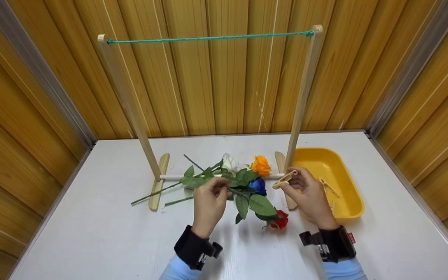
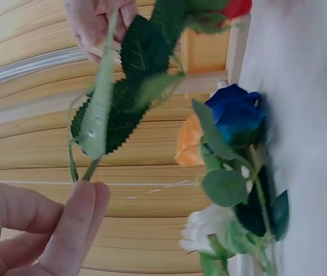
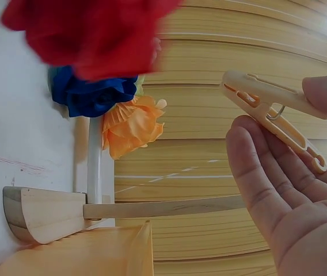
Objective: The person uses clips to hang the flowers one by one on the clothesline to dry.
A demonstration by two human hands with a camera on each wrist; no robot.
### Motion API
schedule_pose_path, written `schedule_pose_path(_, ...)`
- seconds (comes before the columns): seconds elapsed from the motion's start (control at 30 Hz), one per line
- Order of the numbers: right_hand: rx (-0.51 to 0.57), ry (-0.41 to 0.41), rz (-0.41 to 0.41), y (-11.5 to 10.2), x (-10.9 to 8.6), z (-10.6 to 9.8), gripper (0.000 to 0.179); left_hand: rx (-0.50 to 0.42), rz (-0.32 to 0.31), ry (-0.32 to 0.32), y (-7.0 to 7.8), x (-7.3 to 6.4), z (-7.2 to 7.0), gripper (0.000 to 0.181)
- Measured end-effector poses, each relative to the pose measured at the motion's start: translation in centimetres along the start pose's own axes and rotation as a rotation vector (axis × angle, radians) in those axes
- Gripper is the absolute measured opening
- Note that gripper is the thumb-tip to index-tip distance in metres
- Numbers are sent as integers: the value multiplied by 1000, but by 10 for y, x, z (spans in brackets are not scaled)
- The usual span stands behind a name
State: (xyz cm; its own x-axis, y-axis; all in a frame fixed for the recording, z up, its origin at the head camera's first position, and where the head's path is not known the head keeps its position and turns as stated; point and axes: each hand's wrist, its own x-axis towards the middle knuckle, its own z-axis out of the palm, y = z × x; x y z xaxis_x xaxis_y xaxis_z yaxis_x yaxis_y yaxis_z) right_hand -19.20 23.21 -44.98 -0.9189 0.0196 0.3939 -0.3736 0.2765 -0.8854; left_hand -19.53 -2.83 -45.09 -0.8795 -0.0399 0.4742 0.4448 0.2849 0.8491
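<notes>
My left hand (image 1: 210,202) pinches the stem of a red rose (image 1: 279,219) between thumb and fingers; its green leaves (image 1: 261,205) spread to the right and the bloom hangs low. In my right hand (image 1: 310,194) is a beige clothespin (image 3: 267,106), held between thumb and fingers at the right of the flowers. A blue rose (image 2: 235,115), an orange rose (image 1: 261,166) and a white rose (image 1: 229,162) lie on the table behind the red one, their stems pointing left.
A wooden frame with a left post (image 1: 132,112), a right post (image 1: 303,105) and a green cord (image 1: 208,38) across the top stands behind the flowers. A white rod (image 1: 171,177) joins its feet. At the right, a yellow bin (image 1: 354,194) holds more clothespins (image 1: 329,187).
</notes>
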Motion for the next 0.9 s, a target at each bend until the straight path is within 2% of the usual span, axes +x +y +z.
schedule_pose_path(0.17,-8,-5,2,0,0,0,39,29,-80,34,-9,-11,4,21)
schedule_pose_path(0.27,-15,-4,2,0,0,0,38,62,-99,22,-13,-15,4,21)
schedule_pose_path(0.37,-20,0,6,0,0,1,37,139,-102,0,-15,-18,4,22)
schedule_pose_path(0.43,-29,2,8,0,0,1,37,215,-91,-7,-17,-19,4,22)
schedule_pose_path(0.6,-30,7,7,0,0,2,37,426,-8,-7,-22,-23,3,14)
schedule_pose_path(0.73,-35,2,9,0,-1,3,37,541,62,-16,-24,-28,2,20)
schedule_pose_path(0.8,-42,-2,16,0,-1,3,37,580,75,-33,-25,-29,2,23)
schedule_pose_path(0.9,-49,-4,20,-1,-1,3,37,620,53,-82,-25,-30,1,27)
